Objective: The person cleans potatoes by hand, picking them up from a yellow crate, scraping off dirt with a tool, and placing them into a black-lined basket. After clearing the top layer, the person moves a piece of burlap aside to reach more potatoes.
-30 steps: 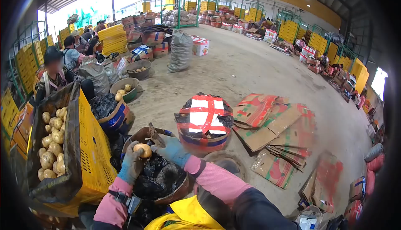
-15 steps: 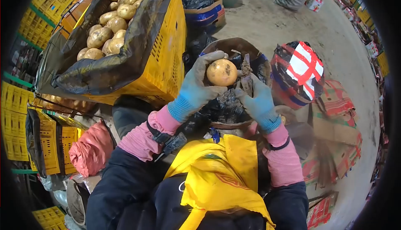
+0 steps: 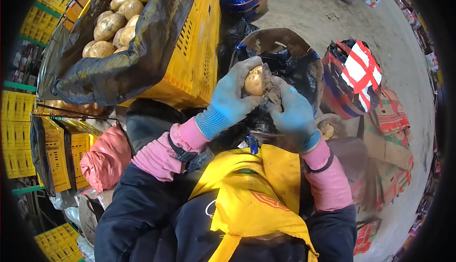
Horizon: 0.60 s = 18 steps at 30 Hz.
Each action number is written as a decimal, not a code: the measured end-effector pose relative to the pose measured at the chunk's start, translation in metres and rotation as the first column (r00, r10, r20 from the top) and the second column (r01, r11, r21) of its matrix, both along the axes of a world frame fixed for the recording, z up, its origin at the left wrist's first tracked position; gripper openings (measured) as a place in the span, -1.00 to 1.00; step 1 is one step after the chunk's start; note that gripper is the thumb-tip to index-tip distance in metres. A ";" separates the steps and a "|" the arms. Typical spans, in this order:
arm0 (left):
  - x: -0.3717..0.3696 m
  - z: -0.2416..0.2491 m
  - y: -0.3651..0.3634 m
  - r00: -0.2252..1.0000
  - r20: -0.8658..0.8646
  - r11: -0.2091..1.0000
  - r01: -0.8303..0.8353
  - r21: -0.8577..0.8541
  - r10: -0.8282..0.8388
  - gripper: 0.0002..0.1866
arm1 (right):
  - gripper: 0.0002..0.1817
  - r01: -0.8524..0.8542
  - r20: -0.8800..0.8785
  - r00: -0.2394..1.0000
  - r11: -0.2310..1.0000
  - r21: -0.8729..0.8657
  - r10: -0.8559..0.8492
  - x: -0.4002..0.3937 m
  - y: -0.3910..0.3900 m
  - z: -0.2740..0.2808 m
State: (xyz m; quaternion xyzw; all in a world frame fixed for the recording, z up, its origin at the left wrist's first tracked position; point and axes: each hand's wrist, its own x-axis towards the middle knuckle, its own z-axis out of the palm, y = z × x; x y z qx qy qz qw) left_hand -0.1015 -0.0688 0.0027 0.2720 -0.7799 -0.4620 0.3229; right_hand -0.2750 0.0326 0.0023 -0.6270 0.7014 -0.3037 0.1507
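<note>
My left hand [image 3: 232,93], in a grey and blue glove, is closed around a potato [image 3: 253,82]. In my right hand [image 3: 295,112], gloved the same way, is a knife [image 3: 269,82] with a dirt-caked blade. The blade lies against the right side of the potato; the handle is hidden in my fingers. Both hands are above a round container [image 3: 271,36] lined with black plastic. To the left stands a yellow crate [image 3: 192,43] with a dark liner, filled with several potatoes [image 3: 109,26].
A container wrapped in red and white tape [image 3: 362,74] stands to the right, near flattened cartons [image 3: 392,150] on the floor. A pink-red sack [image 3: 107,160] and more yellow crates [image 3: 18,129] are at the left. Another lined container [image 3: 244,0] stands ahead.
The knife has come from upright beside the potato to lie against it. The potato is turned and partly covered by the blade. My view has shifted slightly, moving the crate and containers in frame.
</note>
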 end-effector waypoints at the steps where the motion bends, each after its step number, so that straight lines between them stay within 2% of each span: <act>1: 0.001 0.001 0.001 1.000 0.011 1.000 -0.002 -0.016 0.002 -0.13 | -0.37 -0.017 0.001 1.000 1.000 -0.001 0.017 0.001 0.002 -0.003; 2: 0.001 0.002 0.001 1.000 0.023 0.999 -0.002 -0.032 0.003 -0.14 | -0.37 -0.032 0.002 0.999 0.999 -0.001 0.032 0.001 0.004 -0.005; 4: -0.001 -0.008 0.002 1.000 -0.024 0.997 0.011 -0.072 -0.013 -0.12 | -0.39 -0.098 0.414 0.901 0.991 -0.087 0.126 -0.001 0.002 -0.007; 5: -0.003 -0.011 0.003 0.999 -0.047 0.996 0.020 -0.093 -0.024 -0.11 | -0.40 -0.135 0.597 0.789 0.989 -0.058 0.143 -0.004 0.002 -0.003; 6: -0.005 -0.010 0.006 1.000 0.003 0.987 0.020 -0.157 -0.020 -0.09 | -0.41 -0.162 0.753 0.645 0.986 -0.031 0.130 -0.007 0.002 0.000; 7: -0.008 -0.006 0.010 0.998 0.054 0.976 0.027 -0.217 -0.016 -0.07 | -0.43 -0.229 0.878 0.476 0.971 0.065 0.053 -0.014 0.005 0.013; 8: -0.011 -0.004 0.014 0.995 0.104 0.961 0.038 -0.273 -0.010 -0.05 | -0.43 -0.241 0.934 0.357 0.967 0.081 0.011 -0.018 0.007 0.012; 9: -0.014 -0.002 0.019 0.996 0.071 0.974 0.071 -0.214 -0.057 -0.02 | -0.43 -0.250 0.972 0.233 0.963 0.098 -0.038 -0.023 0.009 0.011; 10: -0.017 -0.001 0.022 0.994 0.037 0.983 0.106 -0.152 -0.102 0.00 | -0.43 -0.186 0.984 0.174 0.981 0.057 -0.024 -0.025 0.010 -0.001; 11: -0.022 -0.003 0.025 0.990 -0.001 0.986 0.141 -0.090 -0.142 0.03 | -0.43 -0.194 0.986 0.158 0.978 0.077 -0.046 -0.036 0.017 0.001; 12: -0.026 -0.013 0.025 0.967 -0.206 0.979 0.174 0.102 -0.150 0.06 | -0.43 -0.202 0.988 0.142 0.974 0.097 -0.069 -0.048 0.024 0.004; 13: -0.023 -0.008 0.020 0.991 -0.096 0.987 0.108 0.120 -0.097 -0.01 | -0.40 -0.146 0.973 0.204 0.979 0.142 -0.110 -0.062 0.030 0.012; 14: -0.018 -0.016 0.010 0.997 -0.032 0.992 0.075 0.103 -0.072 -0.05 | -0.36 -0.123 0.934 0.350 0.986 0.115 -0.065 -0.086 0.035 0.014; 15: -0.014 -0.027 -0.004 0.999 0.030 0.996 0.040 0.084 -0.043 -0.09 | -0.36 -0.011 0.846 0.524 0.992 0.124 -0.101 -0.101 0.043 0.030; 16: -0.007 -0.037 -0.015 0.998 0.020 0.965 0.049 0.258 -0.056 -0.16 | -0.36 0.003 0.820 0.549 0.982 0.191 -0.161 -0.134 0.052 0.025; 17: -0.001 -0.053 -0.025 0.994 0.110 0.966 -0.005 0.259 -0.025 -0.26 | -0.34 0.068 0.709 0.673 0.972 0.224 -0.210 -0.158 0.059 0.029; 18: 0.002 -0.059 -0.031 0.967 0.254 0.985 -0.029 0.170 -0.015 -0.31 | -0.30 0.080 0.597 0.763 0.953 0.293 -0.248 -0.180 0.069 0.036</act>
